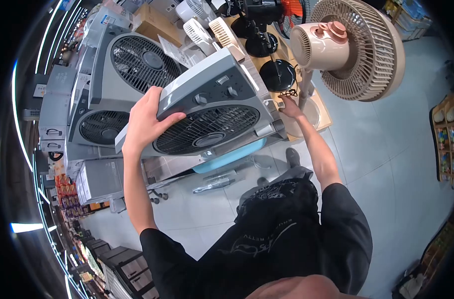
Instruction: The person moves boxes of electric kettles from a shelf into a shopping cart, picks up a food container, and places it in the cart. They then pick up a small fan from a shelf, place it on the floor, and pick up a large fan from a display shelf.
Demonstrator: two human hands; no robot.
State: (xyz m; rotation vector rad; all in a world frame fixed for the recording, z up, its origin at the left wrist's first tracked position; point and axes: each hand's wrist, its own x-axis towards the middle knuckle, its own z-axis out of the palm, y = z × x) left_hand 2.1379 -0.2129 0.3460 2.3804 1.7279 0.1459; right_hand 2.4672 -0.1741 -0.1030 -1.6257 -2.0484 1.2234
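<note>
A grey-and-white box fan (214, 130) leans on the display shelf, its knobs and round grille facing up. My left hand (149, 118) grips its side edge, thumb over the front and fingers behind. At the fan's other end, my right hand (290, 107) has its fingers closed around a small part of a white cord (269, 101); the fingertips are partly hidden. Close beyond that hand lies a bundled black cord (288, 92). A beige pedestal fan (331, 47) stands just to its right.
Another grey box fan (142, 60) stands behind, with a further one (102, 127) below it. Small white desk fans (199, 36) and black fan bases (278, 74) occupy the shelf. Boxes (97, 179) are stacked at left. A packaged item (216, 180) lies on the floor below.
</note>
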